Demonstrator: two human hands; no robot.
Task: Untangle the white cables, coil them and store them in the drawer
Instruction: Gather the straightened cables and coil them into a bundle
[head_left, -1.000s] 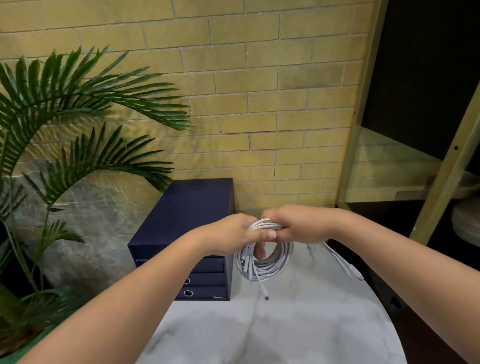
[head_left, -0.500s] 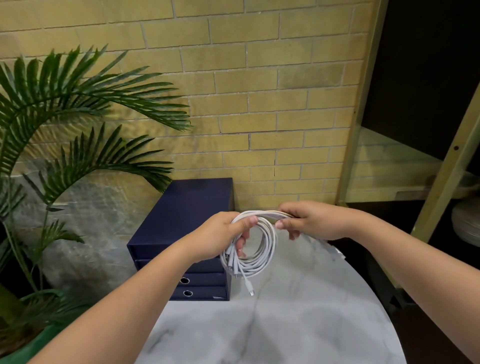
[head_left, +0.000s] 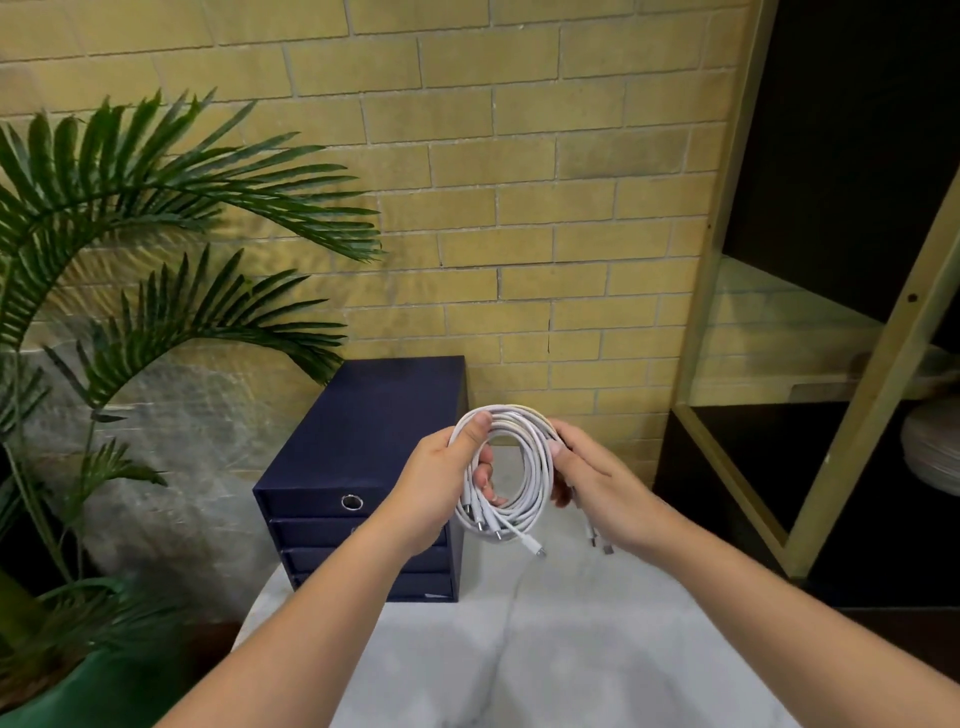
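A coil of white cables (head_left: 535, 457) hangs in the air above the marble table (head_left: 545, 649), held upright between both hands. My left hand (head_left: 441, 478) grips the coil's left side, thumb over the top. My right hand (head_left: 592, 478) holds its right side. Several plug ends (head_left: 493, 530) dangle at the coil's bottom, and more loose ends (head_left: 600, 540) hang below my right hand. The dark blue drawer box (head_left: 363, 467) stands on the table just left of my hands, all its drawers closed; a ring pull (head_left: 351, 502) shows on the top drawer.
A potted palm (head_left: 130, 234) spreads at the left, its green pot (head_left: 78, 691) by the table's edge. A yellow brick wall (head_left: 519, 208) is behind. A gold-framed shelf unit (head_left: 852, 389) stands at the right.
My hands have turned the coil from hanging flat below them to standing upright between them, and shifted slightly. The top drawer's ring pull is now uncovered.
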